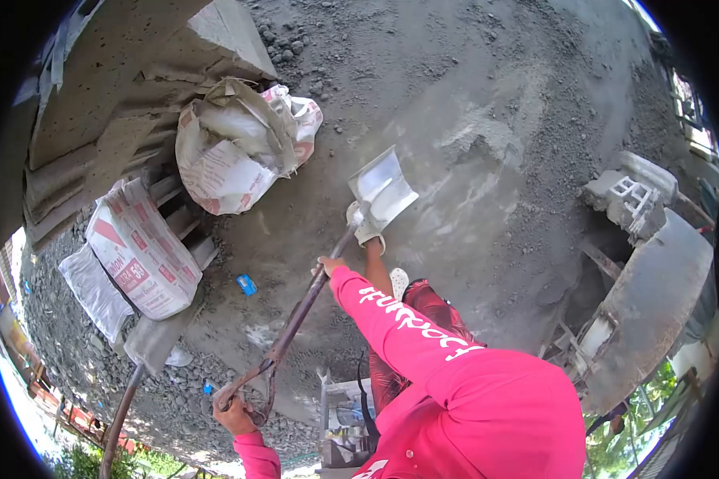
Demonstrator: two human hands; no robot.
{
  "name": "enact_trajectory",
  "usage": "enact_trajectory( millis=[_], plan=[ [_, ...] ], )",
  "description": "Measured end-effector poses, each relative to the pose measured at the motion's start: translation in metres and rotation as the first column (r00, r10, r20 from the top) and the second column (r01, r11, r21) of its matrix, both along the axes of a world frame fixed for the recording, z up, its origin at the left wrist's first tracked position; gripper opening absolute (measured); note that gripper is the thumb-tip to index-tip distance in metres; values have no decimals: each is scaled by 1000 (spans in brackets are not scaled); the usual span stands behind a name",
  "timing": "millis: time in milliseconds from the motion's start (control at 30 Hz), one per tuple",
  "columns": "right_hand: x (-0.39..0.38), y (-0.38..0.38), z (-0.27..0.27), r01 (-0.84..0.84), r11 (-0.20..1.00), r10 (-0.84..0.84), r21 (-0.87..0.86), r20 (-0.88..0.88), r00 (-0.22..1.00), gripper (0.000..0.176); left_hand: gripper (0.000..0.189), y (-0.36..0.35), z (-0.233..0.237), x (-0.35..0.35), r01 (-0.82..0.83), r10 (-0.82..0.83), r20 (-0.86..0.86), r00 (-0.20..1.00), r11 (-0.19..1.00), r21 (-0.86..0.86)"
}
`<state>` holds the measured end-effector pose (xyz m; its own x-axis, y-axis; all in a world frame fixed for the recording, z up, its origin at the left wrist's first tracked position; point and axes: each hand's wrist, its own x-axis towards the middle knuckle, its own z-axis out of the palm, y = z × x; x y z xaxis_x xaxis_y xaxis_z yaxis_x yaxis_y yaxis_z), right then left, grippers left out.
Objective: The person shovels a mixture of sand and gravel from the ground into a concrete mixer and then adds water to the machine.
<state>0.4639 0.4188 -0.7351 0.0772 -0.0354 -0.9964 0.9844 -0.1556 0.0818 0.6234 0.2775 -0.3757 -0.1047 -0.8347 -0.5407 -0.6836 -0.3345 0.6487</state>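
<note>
A shovel [299, 311] slants across the middle of the view, its metal blade [383, 188] low over or on the grey ground beside a white clog. My left hand [234, 415] is wrapped round the handle grip at the lower left. Further up, my right hand [330, 265] closes round the shaft, nearer the blade. Both arms are in pink sleeves. Whether the blade touches the ground I cannot tell.
An open cement sack [236, 148] stands at the upper left, near stacked concrete pieces [112, 104]. Another sack [144, 251] lies below it. A blue packet [247, 285] is on the ground. A rusty metal machine [647, 303] stands at the right.
</note>
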Motion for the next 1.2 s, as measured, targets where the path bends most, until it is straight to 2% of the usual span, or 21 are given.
enact_trajectory(
  millis=[67, 133, 233, 267, 300, 333, 367, 400, 533, 600, 633, 700, 800, 833, 933, 1000, 1033, 1100, 1133, 1167, 1200],
  plan=[
    [-5, -2, -5, 10, 999, -8, 47, -36, 999, 21, 23, -10, -1, -19, 33, -33, 47, 998, 999, -8],
    [-30, 8, -9, -4, 995, 17, 99, -128, 992, 24, 30, -6, -9, -67, -177, 177, 17, 984, 973, 149],
    [-107, 66, -29, -19, 981, 74, 194, -281, 957, 26, 36, 33, -31, -134, -92, 117, -71, 991, 952, 291],
    [-138, 86, -34, -60, 957, 124, 284, -214, 969, 28, 36, 50, -40, -155, -84, 135, -121, 984, 931, 354],
    [-161, 116, -55, -161, 950, 231, 267, -253, 940, 29, 37, 66, -51, -176, -65, 133, -145, 980, 915, 399],
    [-173, 147, -100, -110, 965, 172, 238, -261, 950, 29, 38, 81, -61, -194, -47, 134, -168, 977, 896, 442],
    [-212, 155, -62, -19, 978, 70, 206, -244, 967, 26, 39, 95, -72, -212, -26, 128, -193, 973, 889, 458],
    [-234, 172, -70, -29, 971, 92, 235, -260, 961, 26, 41, 109, -84, -226, -5, 125, -222, 967, 880, 474],
    [-287, 231, -114, -97, 920, 227, 380, -314, 922, 25, 40, 152, -170, -235, 36, 124, -288, 949, 869, 494],
    [-309, 249, -130, -78, 899, 243, 431, -345, 906, 26, 37, 173, -218, -228, 95, 70, -327, 942, 882, 462],
    [-316, 257, -130, -44, 900, 228, 435, -381, 896, 27, 36, 183, -226, -230, 105, 50, -345, 937, 903, 417],
    [-317, 283, -116, 19, 865, 234, 501, -438, 868, 32, 37, 198, -236, -223, 99, 74, -360, 930, 892, 440],
    [-334, 322, -72, 88, 899, 192, 430, -566, 802, 35, 38, 219, -216, -226, 123, 82, -414, 906, 888, 443],
    [-342, 333, -46, 90, 875, 231, 476, -574, 786, 42, 38, 227, -201, -232, 137, 80, -443, 893, 889, 436],
    [-359, 384, 28, 107, 844, 295, 526, -620, 727, 52, 38, 263, -133, -248, 207, 42, -535, 844, 895, 396],
    [-374, 428, 83, 76, 880, 279, 469, -639, 717, 53, 38, 291, -83, -256, 272, -12, -594, 805, 896, 351],
    [-381, 450, 115, 124, 867, 270, 482, -665, 696, 54, 38, 307, -62, -263, 304, -42, -626, 779, 898, 318],
    [-393, 493, 194, 263, 815, 247, 516, -721, 648, 53, 23, 350, 9, -288, 349, 14, -669, 743, 845, 405],
    [-402, 519, 240, 362, 790, 192, 496, -760, 621, 53, 23, 366, 14, -296, 443, -49, -713, 700, 812, 380],
    [-409, 547, 282, 409, 778, 208, 476, -811, 548, 53, 17, 376, 11, -303, 610, -572, -706, 416, 752, -249],
    [-413, 574, 314, 444, 766, 233, 464, -845, 481, 52, 14, 393, 26, -314, 652, -632, -695, 344, 693, -308]
  ],
)
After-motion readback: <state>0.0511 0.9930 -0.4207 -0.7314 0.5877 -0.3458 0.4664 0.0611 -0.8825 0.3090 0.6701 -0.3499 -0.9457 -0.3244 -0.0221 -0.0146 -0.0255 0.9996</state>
